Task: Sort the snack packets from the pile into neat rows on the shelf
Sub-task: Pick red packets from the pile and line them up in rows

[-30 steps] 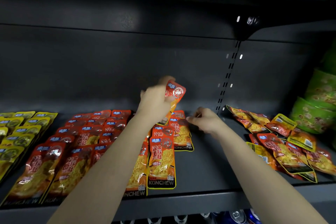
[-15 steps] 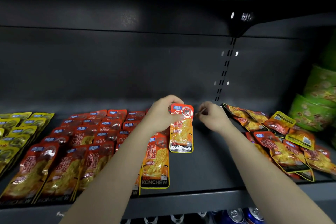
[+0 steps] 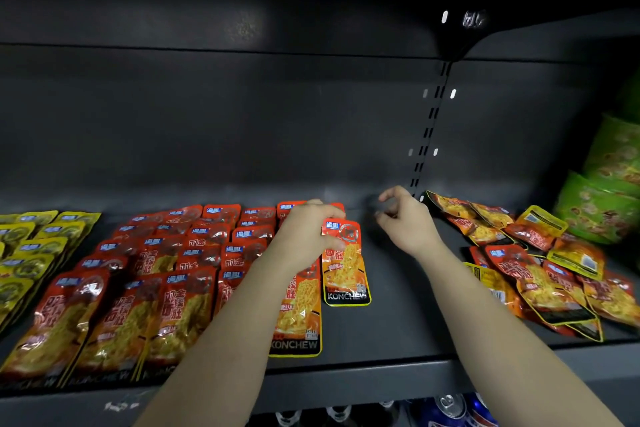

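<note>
Dark grey metal shelving fills the frame, with a slotted upright (image 3: 429, 135) running down right of centre. On the shelf (image 3: 388, 333), red-orange packets lie in overlapping rows (image 3: 166, 270) across the lower left. Each is tucked partly under the one in front so the printed faces stay readable. Yellow packets (image 3: 31, 246) are ranked the same way at the left edge. The unsorted pile (image 3: 540, 270) sprawls at the right, its packets crossed at all angles, beside green bags (image 3: 606, 205) at the far right edge. Drink cans (image 3: 446, 409) show below the shelf lip.

At centre the left hand (image 3: 306, 232) holds one packet (image 3: 346, 274) by its top. Its fingers (image 3: 325, 210) curl over the upper edge and the thumb presses across the face. The packet lies face up with its label end toward the shelf front, just right of the last row and touching the larger-looking packet at its lower left. Gripping the top probably lets the hand slide and square the packet against its neighbours. The forearm runs up from the lower centre, wrist nearly straight.

The right hand (image 3: 405, 218) hovers over bare shelf between that packet and the pile, its wrist bent. Its fingers are loosely curled, with thumb and forefinger apart, and pinch nothing visible. It seems poised to reach right for the next packet.
</note>
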A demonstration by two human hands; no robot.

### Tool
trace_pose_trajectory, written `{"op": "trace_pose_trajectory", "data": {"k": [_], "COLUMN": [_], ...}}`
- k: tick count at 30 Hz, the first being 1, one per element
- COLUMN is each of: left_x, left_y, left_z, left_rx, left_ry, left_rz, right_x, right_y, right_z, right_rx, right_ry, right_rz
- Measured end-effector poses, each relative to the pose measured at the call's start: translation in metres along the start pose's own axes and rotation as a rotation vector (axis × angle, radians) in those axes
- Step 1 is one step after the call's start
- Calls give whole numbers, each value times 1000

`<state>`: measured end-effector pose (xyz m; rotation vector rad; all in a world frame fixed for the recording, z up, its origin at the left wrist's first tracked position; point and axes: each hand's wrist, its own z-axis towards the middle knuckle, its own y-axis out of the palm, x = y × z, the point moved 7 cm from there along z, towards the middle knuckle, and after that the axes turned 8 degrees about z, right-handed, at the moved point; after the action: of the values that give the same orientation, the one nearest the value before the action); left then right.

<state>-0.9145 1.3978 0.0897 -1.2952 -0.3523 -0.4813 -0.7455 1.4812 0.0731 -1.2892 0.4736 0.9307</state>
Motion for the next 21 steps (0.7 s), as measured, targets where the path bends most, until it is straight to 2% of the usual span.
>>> {"op": "trace_pose_trajectory", "data": {"k": [9,18,21], "left_x": [-2,5,13], "left_y": [4,-9,-12], "left_z": [3,2,3], "left_rx": [10,159,177], "left_ry": [6,5,41], "left_rz": [156,268,370], "right_x": [3,-3,-8], "right_y": [1,-6,-12], "right_z": [-3,-3,-3], "right_rx": [-6,3,-4], "right_ry": [29,19,-15], "right_rz": [18,63,23]}}
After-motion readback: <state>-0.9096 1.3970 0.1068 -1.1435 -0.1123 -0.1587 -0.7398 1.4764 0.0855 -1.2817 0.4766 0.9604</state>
